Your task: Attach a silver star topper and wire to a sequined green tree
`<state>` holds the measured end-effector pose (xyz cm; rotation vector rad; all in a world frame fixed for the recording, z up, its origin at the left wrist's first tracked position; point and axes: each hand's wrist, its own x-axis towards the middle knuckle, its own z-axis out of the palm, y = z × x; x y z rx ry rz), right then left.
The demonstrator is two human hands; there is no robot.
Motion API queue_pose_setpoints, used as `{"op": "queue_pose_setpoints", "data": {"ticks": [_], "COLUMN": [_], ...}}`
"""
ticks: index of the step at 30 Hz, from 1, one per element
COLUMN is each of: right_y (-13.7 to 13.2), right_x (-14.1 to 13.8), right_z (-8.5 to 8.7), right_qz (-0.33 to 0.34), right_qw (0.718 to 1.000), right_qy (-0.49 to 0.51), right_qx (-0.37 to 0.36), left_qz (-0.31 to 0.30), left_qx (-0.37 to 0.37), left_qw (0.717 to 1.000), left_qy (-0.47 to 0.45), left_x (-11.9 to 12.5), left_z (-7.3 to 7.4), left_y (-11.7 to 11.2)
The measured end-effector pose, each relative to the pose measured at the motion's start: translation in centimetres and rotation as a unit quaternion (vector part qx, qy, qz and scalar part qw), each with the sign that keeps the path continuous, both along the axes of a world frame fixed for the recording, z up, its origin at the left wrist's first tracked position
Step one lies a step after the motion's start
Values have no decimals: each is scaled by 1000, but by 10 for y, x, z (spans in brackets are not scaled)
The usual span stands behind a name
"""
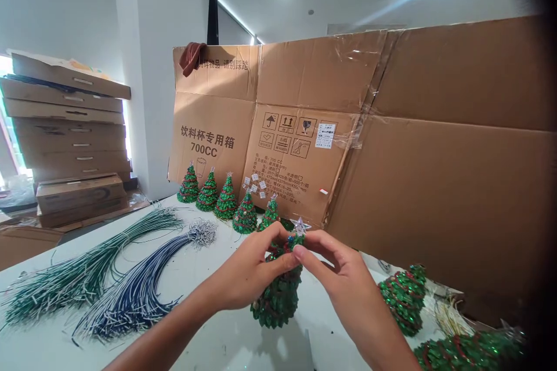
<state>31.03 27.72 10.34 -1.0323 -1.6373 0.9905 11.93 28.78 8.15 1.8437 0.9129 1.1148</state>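
Between my hands is a small green beaded Christmas tree [278, 297] with red trim, held a little above the white table. A clear star [300, 226] tops it. My left hand [256, 266] pinches the upper part of the tree from the left, thumb and index finger closed just below the star. From the right, my right hand [333, 258] pinches the same spot, its thumb and index finger closed under the star. The fingers hide part of the treetop. Small blue and red beads show at the fingertips.
Several finished-looking trees [225, 200] stand by an upright cardboard sheet [291, 81]. Green wires [96, 261] and blue wires [143, 284] lie bundled on the left of the table [209, 330]. More trees [404, 301] lie at right. Flat boxes [73, 139] are stacked at far left.
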Motion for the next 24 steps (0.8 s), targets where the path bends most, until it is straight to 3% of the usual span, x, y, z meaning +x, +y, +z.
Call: {"op": "queue_pose_setpoints", "data": {"ticks": [7, 12, 18, 24], "right_y": [-3, -5, -3, -7], "right_x": [-3, -9, -4, -6], "right_z": [0, 0, -11, -15], "right_qz": [-15, -39, 13, -10], "right_qw": [999, 993, 983, 960], "right_qy": [-45, -112, -178, -278], "right_qx": [1, -15, -29, -26], "left_qz": [14, -43, -124, -200], "left_qx": [56, 24, -19, -36], "left_qw": [996, 996, 988, 973], "left_qy": [65, 79, 85, 113], "left_x": [-7, -16, -24, -30], "left_z": [-4, -13, -18, -24], "left_y": [3, 12, 22, 29]}}
